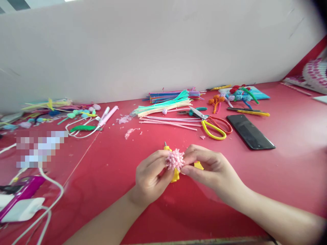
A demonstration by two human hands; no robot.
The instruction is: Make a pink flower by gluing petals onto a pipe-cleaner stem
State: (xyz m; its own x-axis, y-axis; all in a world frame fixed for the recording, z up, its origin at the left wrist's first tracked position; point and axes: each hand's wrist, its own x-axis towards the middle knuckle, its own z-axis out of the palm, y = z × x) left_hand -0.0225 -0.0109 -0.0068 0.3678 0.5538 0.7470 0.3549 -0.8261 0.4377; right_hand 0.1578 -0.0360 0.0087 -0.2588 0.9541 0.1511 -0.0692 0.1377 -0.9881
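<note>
A pink spiky flower (175, 159) is held near the middle of the red table. My left hand (153, 173) is closed around its left side and underside, with thumb and fingers pinched together. On the right, my right hand (209, 166) pinches the flower's edge between thumb and fingertips. Below the hands lies a yellow tool (175, 176) with a metal tip, partly hidden by the flower and fingers. Beyond them are scissors (214, 130) with one yellow and one red handle loop, and several pale pink stems (168, 124).
A black phone (250, 132) lies to the right. Bundled pipe cleaners (168, 103) and small fuzzy flowers (240, 92) sit by the white wall. At the left are a pink styling iron (108, 116), a green clip (83, 128), white cables (57, 185) and a purple device (22, 194).
</note>
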